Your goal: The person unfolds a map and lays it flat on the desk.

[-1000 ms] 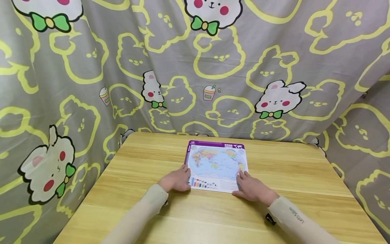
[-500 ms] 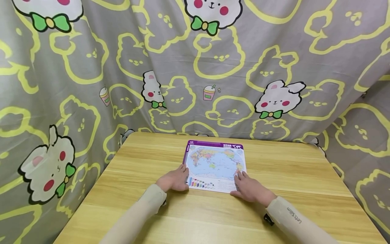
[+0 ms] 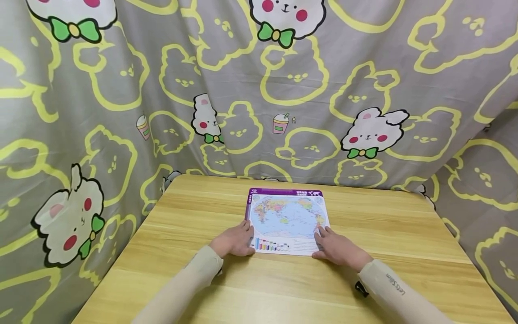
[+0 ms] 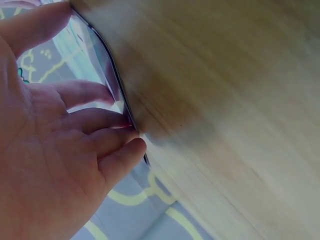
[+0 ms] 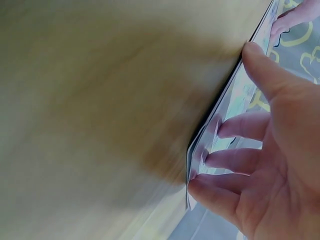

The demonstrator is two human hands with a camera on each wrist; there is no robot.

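A world map (image 3: pixel 289 218) with a purple band along its top lies flat on the wooden table, its printed side up. My left hand (image 3: pixel 236 239) touches its lower left corner, fingers along the left edge and thumb at the near edge. At the lower right corner, my right hand (image 3: pixel 337 248) rests with its fingertips on the printed face and its thumb at the near edge. In the left wrist view, nearly straight fingers (image 4: pixel 122 162) meet the map's thin dark edge. The right wrist view shows the fingers (image 5: pixel 235 125) spread over the corner, where thin layers show.
The wooden table (image 3: pixel 194 198) extends on all sides of the map. A grey curtain (image 3: pixel 238 112) with yellow outlines and white rabbit faces hangs behind the table and along both sides. A small black object (image 3: pixel 361 289) shows under the right sleeve (image 3: pixel 396 288).
The map and both hands shifted slightly left together between the two earlier frames. Since then the head view has turned a little left, and the hands keep their places at the map's corners.
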